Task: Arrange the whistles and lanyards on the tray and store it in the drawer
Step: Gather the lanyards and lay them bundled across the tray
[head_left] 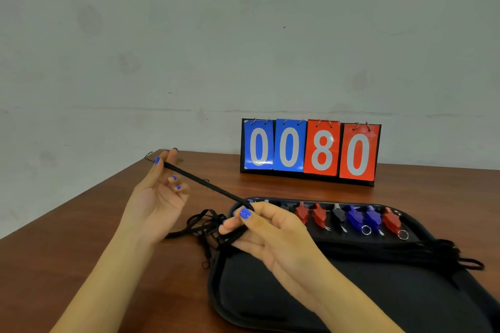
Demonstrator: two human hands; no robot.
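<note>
A black lanyard (205,184) is stretched taut above the table between my two hands. My left hand (159,194) pinches its far end between thumb and fingertips. My right hand (267,230) pinches the near part of the lanyard over the left edge of the black tray (270,300). Several red, blue and black whistles (354,217) lie in a row along the tray's far side. More black lanyards (405,250) lie laid out across the tray in front of the whistles. A tangle of loose lanyards (205,227) sits on the table left of the tray.
A flip scoreboard (311,150) reading 0080 stands at the back of the brown wooden table (81,238), against a pale wall. The table's left edge runs diagonally from the far corner toward me. No drawer is in view.
</note>
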